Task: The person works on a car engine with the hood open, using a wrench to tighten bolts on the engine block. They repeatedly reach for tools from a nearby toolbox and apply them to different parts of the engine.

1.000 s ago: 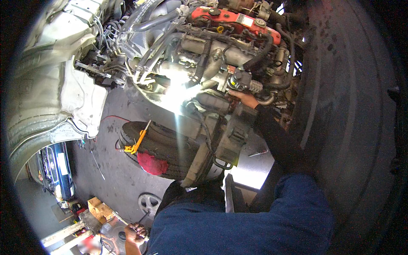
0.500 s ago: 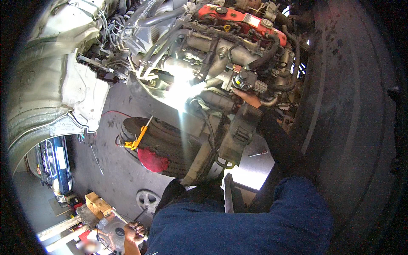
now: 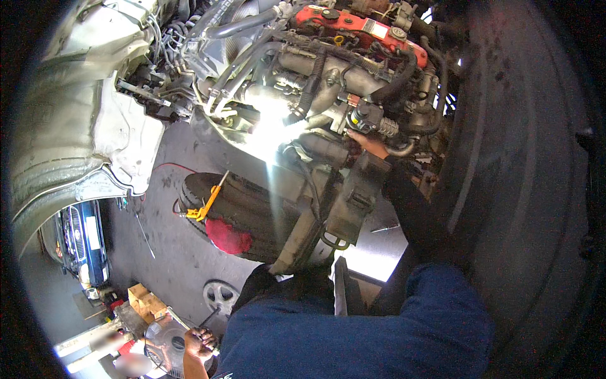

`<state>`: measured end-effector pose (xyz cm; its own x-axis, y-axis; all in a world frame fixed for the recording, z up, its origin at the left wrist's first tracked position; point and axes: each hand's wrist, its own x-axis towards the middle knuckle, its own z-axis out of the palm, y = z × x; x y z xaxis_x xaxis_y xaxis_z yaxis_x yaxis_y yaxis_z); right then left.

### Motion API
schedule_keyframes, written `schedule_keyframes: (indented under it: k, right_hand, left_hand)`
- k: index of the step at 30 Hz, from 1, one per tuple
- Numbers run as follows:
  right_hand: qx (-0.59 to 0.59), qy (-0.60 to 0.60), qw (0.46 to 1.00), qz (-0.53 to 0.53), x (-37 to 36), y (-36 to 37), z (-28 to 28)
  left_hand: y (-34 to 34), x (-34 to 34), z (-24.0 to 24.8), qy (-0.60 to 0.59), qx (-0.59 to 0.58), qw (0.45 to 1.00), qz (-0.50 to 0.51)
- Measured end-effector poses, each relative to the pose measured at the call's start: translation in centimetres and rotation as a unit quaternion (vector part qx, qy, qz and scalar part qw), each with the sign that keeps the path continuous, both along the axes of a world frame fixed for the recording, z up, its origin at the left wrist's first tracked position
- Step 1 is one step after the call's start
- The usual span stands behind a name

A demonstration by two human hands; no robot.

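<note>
In the engine bay, my right hand (image 3: 372, 145) reaches in below a black cylindrical part (image 3: 365, 117) with a ribbed end. One stretched digit lies against the metal below that part; the other fingers are hidden among the engine parts. Low on the left, my left hand (image 3: 199, 342) is closed, its fingers wrapped round a slim metal tool (image 3: 179, 319) whose exact kind I cannot make out. Above my right hand is the engine (image 3: 309, 82), which has a red cover (image 3: 353, 25). A bright light glares on its left side.
A tyre (image 3: 271, 218) lies below the engine, bearing a yellow-handled tool (image 3: 205, 205) and a red cloth (image 3: 227, 237). Near my left hand are a fan (image 3: 167, 344), a spoked wheel (image 3: 219, 295) and a cardboard box (image 3: 145, 303). A blue car (image 3: 85, 243) stands at far left.
The view has shifted very slightly. Both hands keep their places, and a blurred patch now shows at the lower left.
</note>
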<state>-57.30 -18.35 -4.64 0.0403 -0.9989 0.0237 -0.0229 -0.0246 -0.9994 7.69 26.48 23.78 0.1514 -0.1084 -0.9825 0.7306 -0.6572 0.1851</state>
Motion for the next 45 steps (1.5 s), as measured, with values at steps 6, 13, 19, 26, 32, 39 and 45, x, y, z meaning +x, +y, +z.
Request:
schedule_keyframes:
  k: [6, 13, 19, 26, 32, 39, 45]
  right_hand:
    - [0.078, 0.015, 0.997, 0.003, 0.1, -0.2, -0.9]
    - [0.24, -0.123, 0.963, 0.022, 0.4, 0.5, 3.0]
    - [0.295, -0.248, 0.923, -0.008, 1.2, 0.8, 4.6]
    - [0.177, 0.02, 0.981, 0.077, -0.9, 1.6, 3.9]
    - [0.071, 0.334, 0.925, 0.168, -7.7, 6.6, 13.9]
    - [0.096, 0.076, 0.979, 0.163, 4.9, 11.0, 30.8]
    - [-0.148, 0.134, 0.915, 0.35, 29.0, 19.4, 31.0]
  left_hand:
    - [-0.4, 0.3, 0.1, -0.021, -0.009, 1.0, -0.013]
    - [-0.6, 0.9, -0.6, -0.015, -0.025, 0.999, -0.04]
    - [-1.5, 0.2, -0.7, 0.05, -0.045, 0.992, -0.103]
    - [-5.2, -3.0, 0.4, 0.043, -0.055, 0.986, -0.151]
    - [-8.4, -4.7, 1.6, 0.052, -0.076, 0.974, -0.205]
    - [-13.4, -7.2, 5.2, 0.018, -0.175, 0.941, -0.289]
    - [-18.0, -11.2, 8.9, 0.068, -0.268, 0.921, -0.274]
